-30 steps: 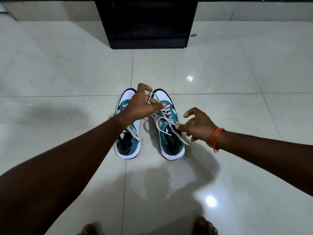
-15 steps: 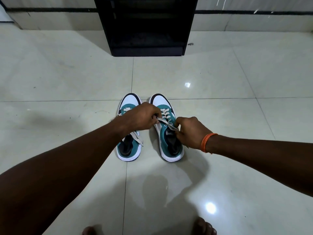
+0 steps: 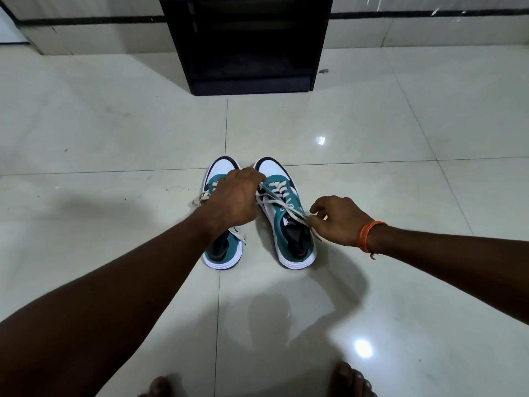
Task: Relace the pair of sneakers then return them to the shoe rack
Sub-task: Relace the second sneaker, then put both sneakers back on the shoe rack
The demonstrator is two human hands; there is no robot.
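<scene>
Two teal and white sneakers stand side by side on the floor, toes pointing away from me. The right sneaker (image 3: 289,224) carries a cream lace (image 3: 279,193) threaded through most of its eyelets. My left hand (image 3: 234,199) pinches one end of that lace above the gap between the shoes and covers the middle of the left sneaker (image 3: 224,250). My right hand (image 3: 340,220), with an orange band at the wrist, pinches the other lace end just right of the shoe's collar. The left sneaker's lace hangs loose at both sides.
A black shoe rack (image 3: 246,44) stands against the far wall, straight ahead of the sneakers. The floor is glossy pale tile (image 3: 386,116). My bare toes (image 3: 349,379) show at the bottom edge.
My hands have drawn apart: the right hand moved right, off the sneaker's collar, pulling the lace end out. The left hand lifted slightly toward the toes. The camera tilted up.
</scene>
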